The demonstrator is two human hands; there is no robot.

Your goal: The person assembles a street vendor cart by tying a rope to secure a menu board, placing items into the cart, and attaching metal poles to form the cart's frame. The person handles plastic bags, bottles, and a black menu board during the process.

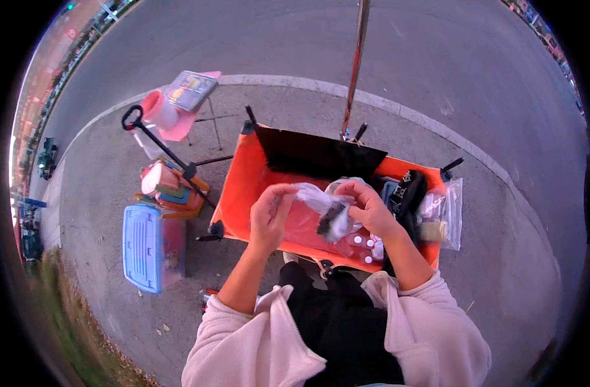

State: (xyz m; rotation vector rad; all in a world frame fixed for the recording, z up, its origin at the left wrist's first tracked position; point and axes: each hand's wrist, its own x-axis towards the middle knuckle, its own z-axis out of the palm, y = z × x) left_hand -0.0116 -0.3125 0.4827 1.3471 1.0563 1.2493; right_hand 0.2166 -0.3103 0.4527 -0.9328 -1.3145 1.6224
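I stand at the near side of an orange folding wagon (243, 180). Both hands hold a crumpled clear plastic bag (315, 198) above its inside. My left hand (269, 216) pinches the bag's left edge. My right hand (370, 208) grips the right side, where a small dark item (327, 219) hangs inside the plastic. Below my hands, several small bottles with white caps (364, 246) lie in the wagon. A black board (317, 155) leans against the far wall.
A black bag (406, 193) and a clear plastic bag (444, 213) sit at the wagon's right end. To the left stand a blue lidded crate (143, 246), stacked coloured containers (172, 187) and a pink folding stand (179, 106). A pole (356, 64) rises behind the wagon. A road lies beyond the curb.
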